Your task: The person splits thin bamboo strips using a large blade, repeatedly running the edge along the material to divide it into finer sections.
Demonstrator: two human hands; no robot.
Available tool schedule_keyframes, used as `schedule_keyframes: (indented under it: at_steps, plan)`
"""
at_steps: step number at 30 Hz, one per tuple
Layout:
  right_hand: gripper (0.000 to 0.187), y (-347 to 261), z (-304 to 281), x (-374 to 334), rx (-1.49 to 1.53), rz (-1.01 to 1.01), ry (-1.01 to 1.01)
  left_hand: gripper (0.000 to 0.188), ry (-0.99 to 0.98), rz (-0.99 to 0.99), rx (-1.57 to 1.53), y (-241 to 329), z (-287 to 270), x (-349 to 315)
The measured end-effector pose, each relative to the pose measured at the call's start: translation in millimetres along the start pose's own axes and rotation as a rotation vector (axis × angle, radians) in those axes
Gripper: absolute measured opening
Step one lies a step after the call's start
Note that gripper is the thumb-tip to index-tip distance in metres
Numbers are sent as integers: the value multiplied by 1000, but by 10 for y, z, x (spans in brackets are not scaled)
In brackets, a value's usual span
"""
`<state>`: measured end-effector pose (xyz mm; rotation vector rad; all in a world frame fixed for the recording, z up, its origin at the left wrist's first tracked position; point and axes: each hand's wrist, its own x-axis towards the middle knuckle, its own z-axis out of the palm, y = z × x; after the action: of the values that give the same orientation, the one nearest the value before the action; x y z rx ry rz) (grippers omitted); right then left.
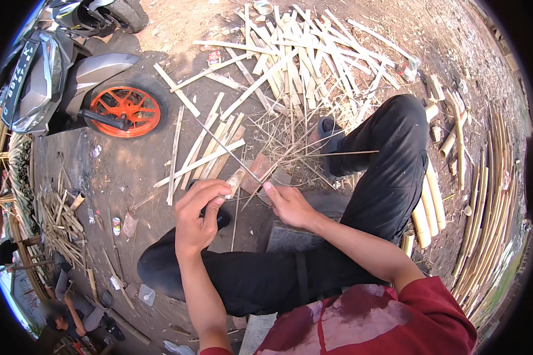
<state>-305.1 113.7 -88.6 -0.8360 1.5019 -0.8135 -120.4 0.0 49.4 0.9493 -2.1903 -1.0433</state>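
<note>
Right hand [287,204] grips a thin dark rod [228,150] slanting forward-left from it; left hand [201,210] curls nearby, contents unclear.

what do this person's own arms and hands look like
The left hand and right hand wear no gloves; no watch or bracelet shows. Both forearms are bare. The right sleeve is short, dark red; only an edge of the left sleeve shows.

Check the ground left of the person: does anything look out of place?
Yes, litter: a can and a clear plastic piece are on the dirt, looking discarded; neither matches the sticks nearby.
</note>
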Motion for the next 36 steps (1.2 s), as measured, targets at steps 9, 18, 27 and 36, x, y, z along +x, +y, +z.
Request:
schedule_keyframes:
  at_steps: [9,18,27,36]
  plan:
    - [71,27,-10,-73,-108,80,-102,9,216,-119,-577,-254,94,-204]
    - [72,-43,480,3,-244,-19,-145,36,1056,-370,-902,-561,112,-59]
    - [74,551,261,324,-347,176,-80,38,1232,-478,-819,-593,92,21]
    - [76,226,331,447,-427,16,-183,35,1441,-647,-773,-904,-138,-76]
